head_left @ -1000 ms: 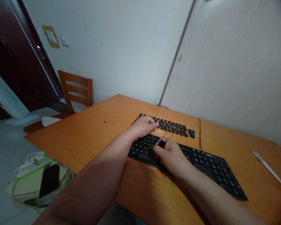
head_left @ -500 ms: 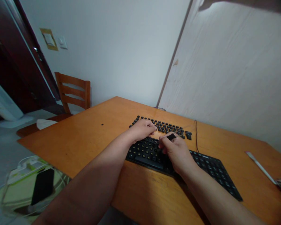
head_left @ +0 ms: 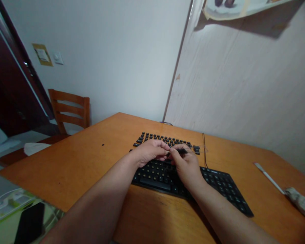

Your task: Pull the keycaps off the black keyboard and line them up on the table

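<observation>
Over a black keyboard [head_left: 152,183], my two hands meet at the fingertips. My left hand [head_left: 151,152] is closed in a pinch; whatever small thing lies between its fingers is hidden. My right hand [head_left: 188,166] is closed around a black-handled keycap puller [head_left: 183,151], its thin wires sticking out to the right. Bare switch stems show on the keyboard's left part, while its right end still carries keycaps. Behind the hands, loose black keycaps [head_left: 173,139] lie in rows on the wooden table [head_left: 96,169], partly covered by my left hand.
A thin brush [head_left: 269,178] lies at the right beside a crumpled grey cloth [head_left: 300,203]. One small black piece [head_left: 103,145] sits alone on the left. A cable [head_left: 205,152] runs behind the keyboard. Beyond the table's left edge are a wooden chair [head_left: 69,108] and a dark phone [head_left: 30,222].
My hands have come together; the right fingertips, with the puller, moved up from the keyboard to the left fingertips. The view has tilted up and shifted right.
</observation>
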Demonstrator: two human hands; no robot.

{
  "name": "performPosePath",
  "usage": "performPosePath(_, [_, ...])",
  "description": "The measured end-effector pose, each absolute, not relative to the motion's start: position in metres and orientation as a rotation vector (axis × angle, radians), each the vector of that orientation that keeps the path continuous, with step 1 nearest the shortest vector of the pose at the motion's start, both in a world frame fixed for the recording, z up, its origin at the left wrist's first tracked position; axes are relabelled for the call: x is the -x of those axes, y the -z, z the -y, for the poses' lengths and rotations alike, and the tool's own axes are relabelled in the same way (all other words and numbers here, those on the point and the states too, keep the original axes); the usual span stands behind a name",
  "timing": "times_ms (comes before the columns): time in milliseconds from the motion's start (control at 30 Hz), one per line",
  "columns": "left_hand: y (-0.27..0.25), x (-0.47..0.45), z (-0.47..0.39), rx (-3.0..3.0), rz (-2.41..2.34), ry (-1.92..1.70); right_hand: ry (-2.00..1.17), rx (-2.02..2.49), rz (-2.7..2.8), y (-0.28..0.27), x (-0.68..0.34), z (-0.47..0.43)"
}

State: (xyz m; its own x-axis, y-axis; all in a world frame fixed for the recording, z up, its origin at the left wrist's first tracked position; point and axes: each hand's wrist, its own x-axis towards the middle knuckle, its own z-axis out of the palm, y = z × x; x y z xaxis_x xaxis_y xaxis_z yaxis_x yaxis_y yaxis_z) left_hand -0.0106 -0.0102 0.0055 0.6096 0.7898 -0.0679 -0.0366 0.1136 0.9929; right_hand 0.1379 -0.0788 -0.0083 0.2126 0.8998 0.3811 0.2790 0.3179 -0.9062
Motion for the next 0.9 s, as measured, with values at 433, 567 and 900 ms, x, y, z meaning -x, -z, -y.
performPosePath(433, [-0.003, 0.013, 0.006, -1.287, -0.712, -0.728, -0.049, 1.209, 1.77, 0.013, -0.157, 0.069])
performPosePath(567, [-0.005, 0.013, 0.007, -1.273, -0.732, -0.738, 0.118, 1.353, 1.939, 0.011, -0.161, 0.07])
performPosePath(900, [-0.005, 0.013, 0.005, -1.293, -0.77, -0.718, 0.324, 1.511, 2.109, -0.004, -0.151, 0.083])
